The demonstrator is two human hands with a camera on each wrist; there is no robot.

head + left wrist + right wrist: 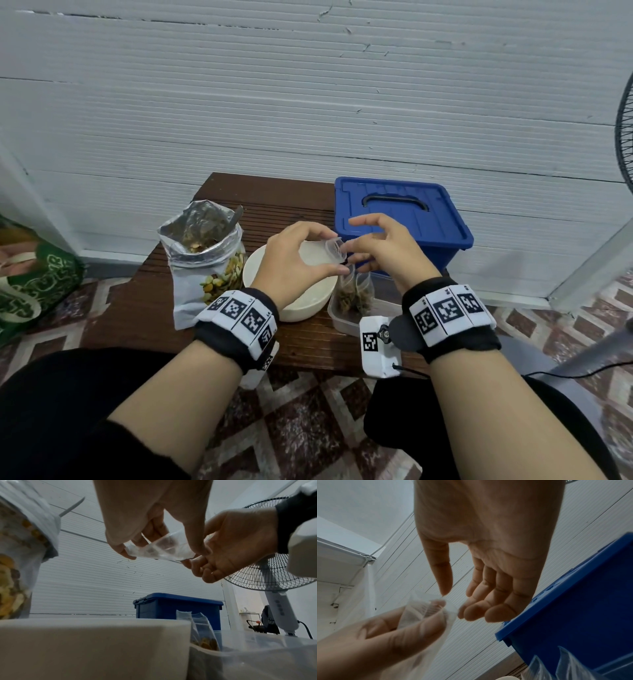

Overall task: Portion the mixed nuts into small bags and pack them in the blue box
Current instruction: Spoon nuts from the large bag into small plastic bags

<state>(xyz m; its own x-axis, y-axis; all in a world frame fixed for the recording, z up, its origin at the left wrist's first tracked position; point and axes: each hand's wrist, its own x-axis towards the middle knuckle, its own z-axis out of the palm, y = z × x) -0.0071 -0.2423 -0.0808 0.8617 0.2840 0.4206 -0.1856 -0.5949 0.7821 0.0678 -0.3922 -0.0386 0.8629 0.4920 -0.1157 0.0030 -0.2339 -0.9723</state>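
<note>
Already 2 small filled clear bags (354, 293) stand in a clear plastic tray (337, 317) on the dark wooden desk (144, 301). Left hand (294, 255) pinches an empty small clear plastic bag (335, 249) above the white bowl (310, 306); right hand (383, 250), fingers loosely curled, touches its mouth. Still closed, the blue plastic box (400, 219) awaits; the foil nut pouch (202, 253) stays open.

A thin, clear plastic bag (335, 249), crinkled and faintly glossy, sits at centre frame above a smooth, matt cream bowl (310, 305). Left of centre, a foil-lined nut pouch (202, 253) shows a shiny, creased silver interior. The glossy blue moulded-plastic box (404, 219) at right of centre rests on a dark brown wooden table (274, 202) with a ribbed, matt surface. Black cloth wristbands (236, 322) appear soft in the lower half.
</note>
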